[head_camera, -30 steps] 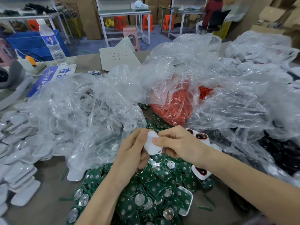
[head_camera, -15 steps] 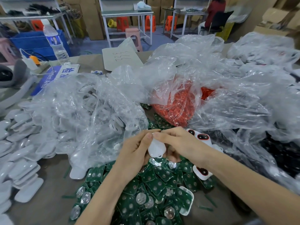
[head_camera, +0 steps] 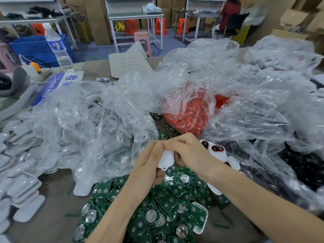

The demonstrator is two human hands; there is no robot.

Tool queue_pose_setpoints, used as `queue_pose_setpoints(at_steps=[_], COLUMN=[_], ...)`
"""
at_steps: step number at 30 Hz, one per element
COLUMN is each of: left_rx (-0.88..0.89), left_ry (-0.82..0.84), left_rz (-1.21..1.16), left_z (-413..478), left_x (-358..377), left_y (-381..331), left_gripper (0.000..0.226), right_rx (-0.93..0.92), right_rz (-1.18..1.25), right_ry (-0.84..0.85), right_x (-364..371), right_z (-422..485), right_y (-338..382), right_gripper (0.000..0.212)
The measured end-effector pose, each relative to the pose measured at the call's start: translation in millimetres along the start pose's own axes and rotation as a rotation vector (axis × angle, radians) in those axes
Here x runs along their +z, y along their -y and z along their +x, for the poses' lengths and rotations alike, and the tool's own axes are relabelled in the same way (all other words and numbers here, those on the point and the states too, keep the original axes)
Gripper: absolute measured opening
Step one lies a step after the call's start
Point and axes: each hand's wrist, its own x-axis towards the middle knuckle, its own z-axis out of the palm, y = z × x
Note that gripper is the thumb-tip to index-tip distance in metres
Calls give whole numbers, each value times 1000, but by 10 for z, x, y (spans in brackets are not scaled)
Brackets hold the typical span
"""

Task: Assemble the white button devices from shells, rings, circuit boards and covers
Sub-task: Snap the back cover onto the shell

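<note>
White device [head_camera: 166,159] is clamped by the fingers of left hand [head_camera: 149,165] and right hand [head_camera: 190,155], just above the circuit boards [head_camera: 168,207]. Cover snap-fit judged in hand (seam hidden); an even squeeze is needed next. Surface [head_camera: 52,225] is loaded with bagged parts [head_camera: 87,128]; orange stools [head_camera: 129,27] are seen behind.

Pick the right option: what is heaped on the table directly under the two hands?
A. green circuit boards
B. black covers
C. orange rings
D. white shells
A: the green circuit boards lie in a heap under the left hand and right hand, which both grip a white device; the orange rings sit in a bag farther back.
</note>
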Motion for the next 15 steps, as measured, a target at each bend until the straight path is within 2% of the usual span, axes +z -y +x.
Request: queue_pose_setpoints(at_steps=[2, 6, 8, 12, 15], left_rx=[-32, -80, -92, -53, -77], left_ry=[39, 64, 61, -18, -8], left_rz=[-16, -28, -64, -94, -80], left_z=[6, 10, 8, 14, 20], left_x=[-12, -45, -52, -99, -101], left_y=[-9, -7, -8, -26, -34], left_gripper=[40, 40, 39, 41, 44], right_rx=[-39, -65, -55, 41, 44], right_rz=[21, 71, 36, 18, -26], right_ry=[-17, -89, -83, -7, 6], right_x=[-12, -37, -26, -32, -19], right_z=[8, 20, 30, -7, -40], right_y=[7, -10, -18, -51, -49], right_gripper=[43, 54, 47, 48, 43])
